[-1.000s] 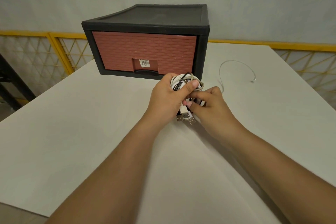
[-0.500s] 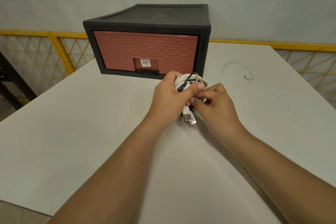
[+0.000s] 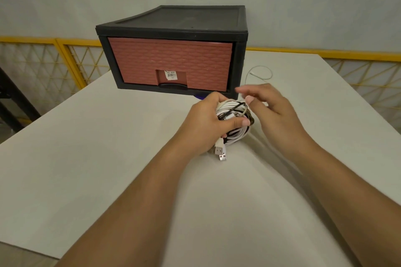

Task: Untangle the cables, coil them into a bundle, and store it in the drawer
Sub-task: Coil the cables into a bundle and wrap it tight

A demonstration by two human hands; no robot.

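A big white table [image 3: 91, 158] holds a black drawer box [image 3: 173, 28] near its far edge. Its red-brown drawer [image 3: 169, 63] is shut and faces the person. In front of the drawer's right corner, the left hand [image 3: 204, 123] squeezes a round cable bundle [image 3: 235, 122]. Its USB plugs [image 3: 221, 152] point down toward the near edge. The right hand [image 3: 273, 110] is open beside the bundle, fingers loose. A thin white cable [image 3: 260, 73] curls by the far right edge.

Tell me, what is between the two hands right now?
In the head view, the coiled cable bundle sits between them, gripped by the left hand; the right hand hovers beside it.
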